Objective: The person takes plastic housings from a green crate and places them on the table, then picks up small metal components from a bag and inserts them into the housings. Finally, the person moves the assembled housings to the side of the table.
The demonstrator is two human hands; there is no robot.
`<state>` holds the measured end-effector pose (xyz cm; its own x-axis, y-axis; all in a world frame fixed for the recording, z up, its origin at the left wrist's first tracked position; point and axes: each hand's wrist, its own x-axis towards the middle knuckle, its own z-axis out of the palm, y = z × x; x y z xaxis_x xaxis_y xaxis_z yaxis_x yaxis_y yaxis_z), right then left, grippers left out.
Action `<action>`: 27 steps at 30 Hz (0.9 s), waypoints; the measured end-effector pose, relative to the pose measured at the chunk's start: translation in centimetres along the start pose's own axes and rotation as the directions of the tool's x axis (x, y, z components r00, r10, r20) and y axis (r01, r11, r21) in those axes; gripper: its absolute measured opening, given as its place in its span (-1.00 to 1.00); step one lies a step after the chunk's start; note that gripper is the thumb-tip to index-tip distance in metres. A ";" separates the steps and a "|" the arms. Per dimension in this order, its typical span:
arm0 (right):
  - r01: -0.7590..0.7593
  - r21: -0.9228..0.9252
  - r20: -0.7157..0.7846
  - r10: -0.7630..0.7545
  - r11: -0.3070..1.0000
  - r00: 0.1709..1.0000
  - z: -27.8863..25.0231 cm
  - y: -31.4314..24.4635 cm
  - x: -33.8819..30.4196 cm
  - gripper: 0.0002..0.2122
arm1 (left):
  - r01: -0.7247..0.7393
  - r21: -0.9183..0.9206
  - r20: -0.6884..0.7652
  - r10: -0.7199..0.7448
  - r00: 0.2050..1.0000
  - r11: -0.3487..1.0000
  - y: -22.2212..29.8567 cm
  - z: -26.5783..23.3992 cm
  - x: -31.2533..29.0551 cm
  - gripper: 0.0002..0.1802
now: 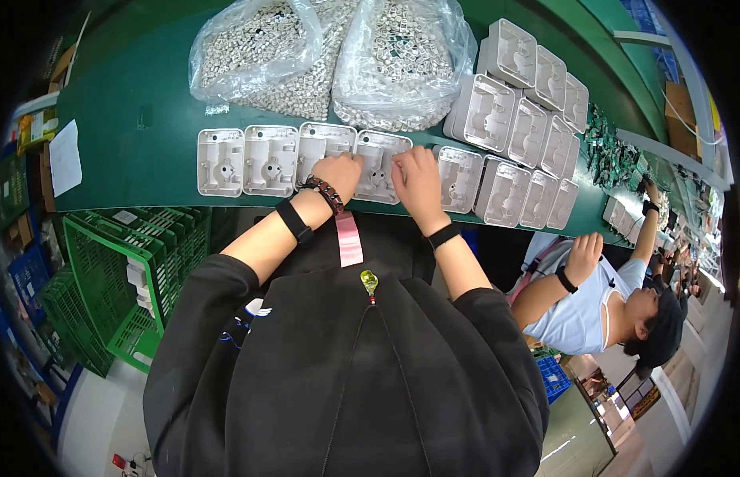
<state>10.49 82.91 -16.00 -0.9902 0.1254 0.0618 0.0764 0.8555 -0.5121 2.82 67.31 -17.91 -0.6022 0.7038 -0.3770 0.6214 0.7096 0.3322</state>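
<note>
A row of pale grey plastic housings with moulded inner ribs lies along the near edge of the green table. My left hand [338,176] is over the third housing [326,141] from the left, its fingers curled down and bunched. My right hand [418,181] is at the right side of the fourth housing [373,179], fingers bent toward the thumb. Whatever either hand pinches is too small or hidden to make out. To the left stand two more housings, the first [220,137] and second [271,135], both open side up.
Clear plastic bags [255,48] of small whitish parts and a loose heap sit behind the row. Stacked housings [509,191] stand right, near green circuit boards [604,143]. A green crate [108,238] is at left. A co-worker [581,306] reaches over the table at right.
</note>
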 end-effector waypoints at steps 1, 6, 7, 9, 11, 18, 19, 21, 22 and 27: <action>0.002 0.002 0.003 -0.002 1.000 1.000 0.2 -0.3 -0.1 -0.93 | 0.007 -0.004 -0.003 -0.007 1.000 1.000 -0.5 0.0 -0.2 -0.86; -0.480 0.790 0.320 0.411 0.382 0.854 0.6 -1.5 -0.6 -0.93 | 0.051 -0.017 0.033 -0.051 0.998 0.999 -1.9 -1.9 -0.6 -0.83; -0.454 0.791 0.325 0.348 0.410 0.879 0.6 -1.7 -0.7 -0.93 | -0.019 -0.201 -0.046 0.010 0.999 0.979 -2.0 -2.4 -0.8 -0.81; -0.427 0.793 0.329 0.286 0.434 0.900 0.4 -2.1 -0.7 -0.92 | -0.196 -0.521 -0.227 0.087 0.970 0.831 -1.9 -4.1 -1.4 -0.79; -0.387 0.753 0.320 0.218 0.532 0.922 0.1 -2.7 -0.5 -0.92 | -0.206 -0.569 -0.196 0.112 0.974 0.796 -1.7 -4.7 -1.9 -0.79; -0.323 0.729 0.324 0.112 0.604 0.939 -0.9 -4.1 1.3 -0.94 | -0.208 -0.636 -0.146 0.149 0.978 0.743 -2.5 -4.9 -2.2 -0.81; -0.300 0.701 0.347 0.058 0.647 0.936 -1.3 -4.0 1.7 -0.94 | -0.180 -0.705 -0.119 0.136 0.984 0.686 -2.9 -5.0 -2.4 -0.81; -0.276 0.663 0.378 0.007 0.696 0.926 -1.9 -3.6 2.3 -0.95 | -0.111 -0.833 -0.058 0.113 0.992 0.542 -2.9 -4.7 -2.7 -0.82; -0.166 0.643 0.320 -0.065 0.748 0.945 -2.0 -3.5 2.9 -0.93 | -0.115 -0.836 -0.063 0.113 0.992 0.536 -2.9 -4.5 -2.8 -0.82; 0.447 0.276 0.160 -0.499 0.851 0.852 -2.0 -1.2 8.0 -0.89 | -0.120 -0.719 -0.192 -0.029 0.981 0.685 -3.9 -1.8 -2.9 -0.76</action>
<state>2.66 83.87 -13.14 -0.9003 -0.4002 0.1713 -0.4097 0.6456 -0.6445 1.23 62.51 -16.57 -0.7051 0.6761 -0.2136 0.1378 0.4262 0.8941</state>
